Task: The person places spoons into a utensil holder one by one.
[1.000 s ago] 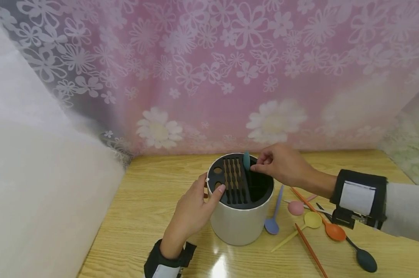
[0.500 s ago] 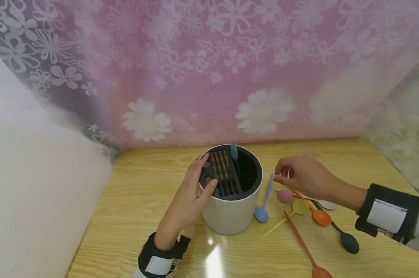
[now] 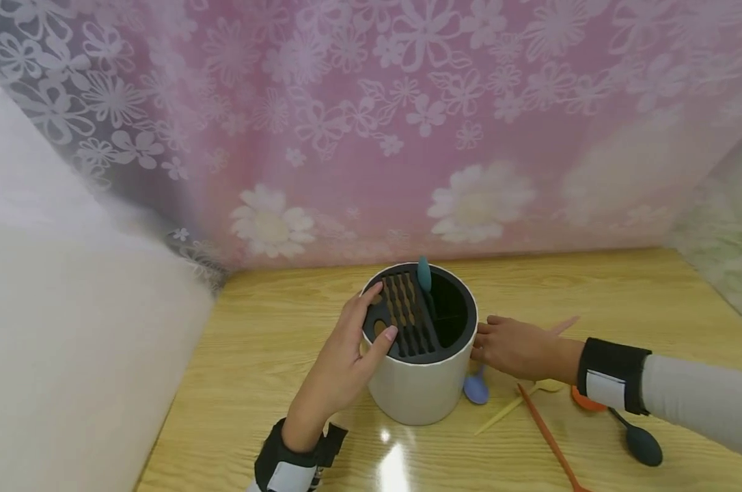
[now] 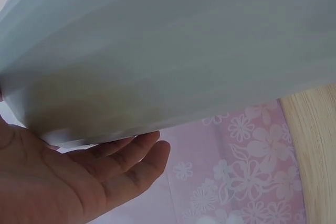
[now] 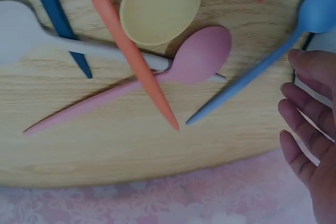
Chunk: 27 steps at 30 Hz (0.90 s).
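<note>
A white round utensil holder (image 3: 417, 393) with a black slotted top stands on the wooden table. In its open half a teal spoon (image 3: 424, 275) leans against the divider. My left hand (image 3: 337, 372) grips the holder's left side, thumb and index finger over the rim; in the left wrist view the other fingers lie along the white wall (image 4: 184, 40). Close by the holder's right side is my right hand (image 3: 521, 347), holding nothing, its fingers loosely bent in the right wrist view. Near those fingertips lies a periwinkle-blue spoon (image 5: 247, 77), its handle partly hidden in the head view.
Right of the holder, a pink spoon (image 5: 202, 56), a white spoon (image 5: 21, 35), an orange spoon (image 5: 123, 32) and a yellow spoon (image 5: 157, 9) lie crossed. A dark spoon (image 3: 644, 445) and a red-orange utensil (image 3: 549, 430) lie nearer. Behind hangs a pink flowered curtain (image 3: 359, 171).
My right hand has let go of the teal spoon, which stays in the holder. It has moved right, then down beside the holder's wall. My left hand keeps its hold, index finger now on the top.
</note>
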### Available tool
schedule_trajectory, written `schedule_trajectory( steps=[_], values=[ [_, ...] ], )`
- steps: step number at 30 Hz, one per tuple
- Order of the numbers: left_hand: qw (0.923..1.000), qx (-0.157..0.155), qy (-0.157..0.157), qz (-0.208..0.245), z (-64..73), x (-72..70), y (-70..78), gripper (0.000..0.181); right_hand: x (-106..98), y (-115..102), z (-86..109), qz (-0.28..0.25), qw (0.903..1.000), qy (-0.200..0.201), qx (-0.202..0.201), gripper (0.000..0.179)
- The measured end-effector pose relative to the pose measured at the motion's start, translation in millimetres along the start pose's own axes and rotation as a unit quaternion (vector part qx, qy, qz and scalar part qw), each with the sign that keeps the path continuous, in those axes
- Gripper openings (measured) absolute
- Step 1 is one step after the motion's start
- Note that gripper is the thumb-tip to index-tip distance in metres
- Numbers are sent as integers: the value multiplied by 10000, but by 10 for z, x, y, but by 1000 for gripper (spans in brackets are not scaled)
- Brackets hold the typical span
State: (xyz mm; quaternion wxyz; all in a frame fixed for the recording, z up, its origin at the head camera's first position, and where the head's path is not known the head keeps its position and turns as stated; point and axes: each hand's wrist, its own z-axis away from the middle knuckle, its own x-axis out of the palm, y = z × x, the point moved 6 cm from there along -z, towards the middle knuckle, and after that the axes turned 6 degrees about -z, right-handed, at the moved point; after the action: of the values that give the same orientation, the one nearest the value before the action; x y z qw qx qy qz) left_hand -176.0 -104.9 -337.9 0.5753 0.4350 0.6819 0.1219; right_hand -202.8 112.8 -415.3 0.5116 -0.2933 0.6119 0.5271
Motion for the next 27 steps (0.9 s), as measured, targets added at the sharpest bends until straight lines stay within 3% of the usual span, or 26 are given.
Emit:
schedule_trajectory(
  steps=[8,13,20,27],
  values=[
    [9999,87,48,-34,-6,-9,-5,60,191,-10,-109,-480,9987,197,7,19],
    [10000,41,43,-72,8,-9,-15,60,210,-36,-106,-188,9993,287,-140,17],
    [10000,28,39,-59,-3,6,-5,60,208,-27,-21,-27,9994,241,-228,28],
    [10000,-21,54,-7,28,-4,-17,59,76,1,48,257,9993,195,-192,17]
  ],
)
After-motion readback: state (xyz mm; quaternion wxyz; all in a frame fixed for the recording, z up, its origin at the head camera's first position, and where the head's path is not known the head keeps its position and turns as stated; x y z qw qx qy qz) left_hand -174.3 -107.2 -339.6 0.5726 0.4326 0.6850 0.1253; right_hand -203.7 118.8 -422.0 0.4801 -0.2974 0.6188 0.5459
